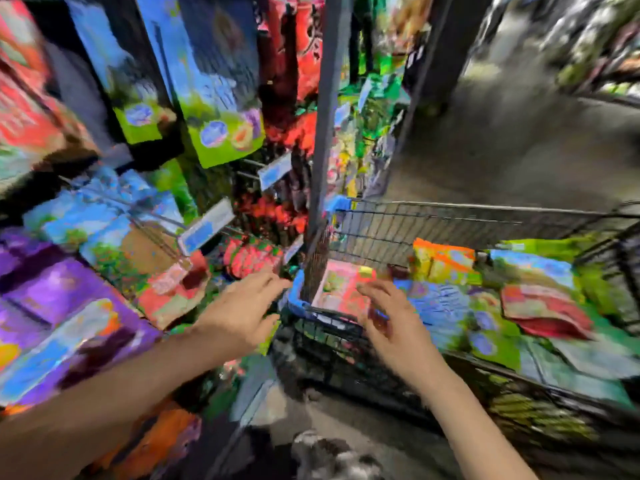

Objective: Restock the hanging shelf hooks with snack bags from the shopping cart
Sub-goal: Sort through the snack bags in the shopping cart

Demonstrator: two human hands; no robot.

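Observation:
The picture is heavily blurred. A black wire shopping cart (450,216) stands at the right, filled with several snack bags: a pink and red bag (341,289), a blue and green bag (450,306), a red bag (543,310). My right hand (391,320) hovers over the cart's near corner with fingers spread, holding nothing. My left hand (242,306) reaches forward beside the cart's blue corner, fingers relaxed, also empty. On the left, the shelf hooks (156,230) carry blue-green, purple and red bags.
A grey upright post (325,116) divides the shelf sections. Price tags (207,225) hang at the hook ends. The grey aisle floor (519,133) runs away at the upper right, with more shelving on its far side.

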